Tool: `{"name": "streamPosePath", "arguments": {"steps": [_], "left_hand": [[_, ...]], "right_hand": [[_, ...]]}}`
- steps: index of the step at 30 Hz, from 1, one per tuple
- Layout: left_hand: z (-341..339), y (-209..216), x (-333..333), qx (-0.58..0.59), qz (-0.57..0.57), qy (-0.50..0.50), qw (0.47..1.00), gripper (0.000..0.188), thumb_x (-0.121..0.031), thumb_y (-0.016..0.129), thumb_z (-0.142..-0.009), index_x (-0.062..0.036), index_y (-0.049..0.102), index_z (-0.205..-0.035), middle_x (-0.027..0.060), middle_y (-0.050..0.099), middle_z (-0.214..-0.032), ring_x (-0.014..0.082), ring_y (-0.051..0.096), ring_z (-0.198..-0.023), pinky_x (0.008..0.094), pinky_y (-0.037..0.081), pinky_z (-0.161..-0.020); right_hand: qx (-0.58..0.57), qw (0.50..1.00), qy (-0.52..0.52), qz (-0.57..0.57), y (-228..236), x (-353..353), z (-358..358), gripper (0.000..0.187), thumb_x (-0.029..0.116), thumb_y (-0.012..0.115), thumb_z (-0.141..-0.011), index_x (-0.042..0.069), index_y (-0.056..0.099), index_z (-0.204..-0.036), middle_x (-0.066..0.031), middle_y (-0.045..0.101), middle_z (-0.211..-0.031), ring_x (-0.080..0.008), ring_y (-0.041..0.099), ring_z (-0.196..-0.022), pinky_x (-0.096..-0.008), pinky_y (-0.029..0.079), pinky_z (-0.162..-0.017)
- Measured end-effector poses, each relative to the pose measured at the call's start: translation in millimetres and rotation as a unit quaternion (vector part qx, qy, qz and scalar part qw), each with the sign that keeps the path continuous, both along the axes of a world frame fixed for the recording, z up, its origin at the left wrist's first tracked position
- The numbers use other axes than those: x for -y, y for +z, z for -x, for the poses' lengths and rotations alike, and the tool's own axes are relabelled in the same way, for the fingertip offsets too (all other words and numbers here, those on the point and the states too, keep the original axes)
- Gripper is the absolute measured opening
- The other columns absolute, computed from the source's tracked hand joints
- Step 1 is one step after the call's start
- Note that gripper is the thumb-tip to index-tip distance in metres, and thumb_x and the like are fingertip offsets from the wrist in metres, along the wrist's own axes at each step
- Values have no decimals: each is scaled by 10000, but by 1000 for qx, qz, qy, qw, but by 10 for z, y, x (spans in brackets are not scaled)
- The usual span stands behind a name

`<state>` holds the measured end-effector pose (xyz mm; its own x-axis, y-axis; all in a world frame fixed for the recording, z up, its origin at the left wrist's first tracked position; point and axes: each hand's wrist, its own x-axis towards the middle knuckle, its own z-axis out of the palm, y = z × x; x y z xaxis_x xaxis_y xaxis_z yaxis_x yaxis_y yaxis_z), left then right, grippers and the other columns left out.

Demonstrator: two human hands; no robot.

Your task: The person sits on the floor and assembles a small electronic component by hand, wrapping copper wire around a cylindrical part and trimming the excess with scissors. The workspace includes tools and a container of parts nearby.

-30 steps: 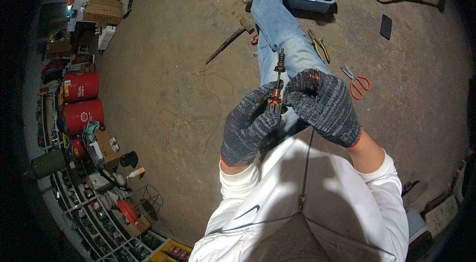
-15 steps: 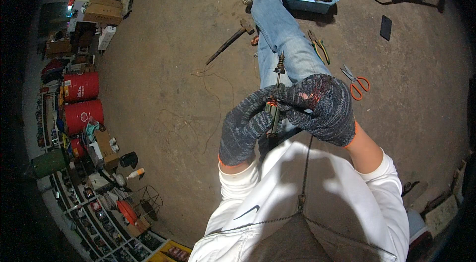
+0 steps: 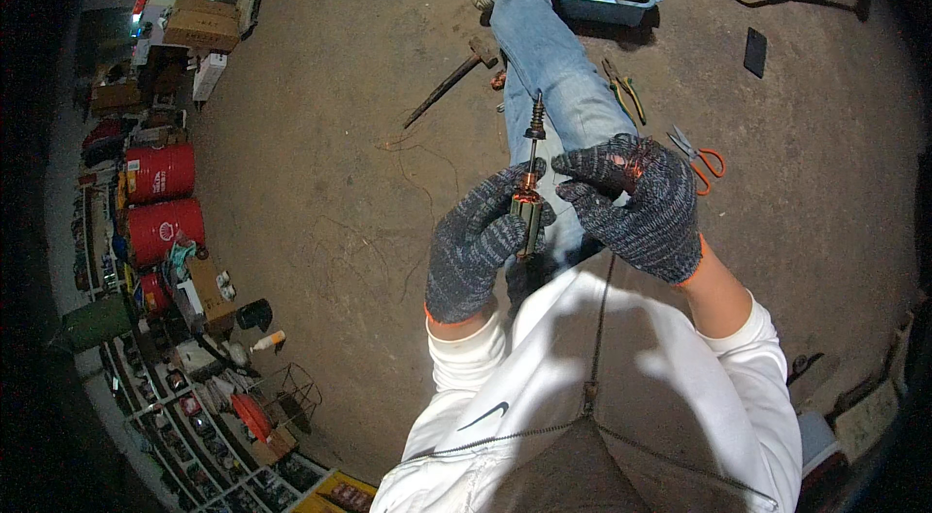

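My left hand (image 3: 478, 243), in a dark grey knitted glove with an orange cuff, grips a small motor armature (image 3: 527, 209) upright in front of my lap. Copper windings show at the top of its core, and a thin shaft with a coiled, spring-like end points away from me. My right hand (image 3: 636, 207), gloved alike, is just to the right of the armature and apart from it. Its thumb and fingers point toward the armature with a gap between their tips. Reddish strands like fine copper wire (image 3: 633, 169) lie across this glove's fingers.
A hammer (image 3: 451, 81) lies left of my outstretched legs. Pliers (image 3: 623, 91), orange-handled scissors (image 3: 699, 161) and a black phone (image 3: 754, 53) are to the right. Beyond stands a blue bin (image 3: 602, 10) with copper scrap. Loose wire (image 3: 403, 193) and red drums (image 3: 163, 230) are at left.
My right hand has drawn away from the armature toward the right, and its fingers have come off it. The armature, still in my left hand, has shifted slightly left.
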<state>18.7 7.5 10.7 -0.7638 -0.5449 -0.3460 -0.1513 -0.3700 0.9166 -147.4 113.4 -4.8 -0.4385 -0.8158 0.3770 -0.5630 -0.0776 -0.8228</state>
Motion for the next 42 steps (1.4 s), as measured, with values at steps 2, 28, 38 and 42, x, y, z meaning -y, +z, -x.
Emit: {"name": "streamPosePath", "arguments": {"steps": [2,28,38,42], "left_hand": [[7,6,0,-1,-1,-1,1000,524,-208,672,-793,39,490,-1217,144,623,-995,190,601,-896,286,479,-770],[-441,-1885,641,-23,-117,275,954,300,-151,547,-866,-80,526,-1156,47,592,-909,187,587,-801,327,478,-724],[-880,-3208,933,76,-167,365,913,123,-139,520,-808,-120,466,-699,25,466,-588,150,448,-507,302,364,-491],[-903,-3434,1016,150,-172,350,909,120,-173,552,-795,-115,494,-708,25,496,-608,167,476,-526,332,380,-500]], "right_hand": [[72,997,-9,9,-18,1,-38,153,86,701,-713,50,692,-861,-56,625,-658,-132,575,-558,-265,455,-520],[336,877,-283,195,-342,-824,1237,275,144,525,-879,87,590,-1141,2,602,-930,-75,510,-748,-202,413,-660],[383,856,-315,145,-564,-879,1351,325,63,468,-894,16,510,-1213,18,518,-814,-70,437,-675,-207,376,-577],[550,806,-95,196,-608,-708,1282,275,100,470,-904,9,535,-1155,10,520,-815,-65,442,-667,-207,378,-559]]}}
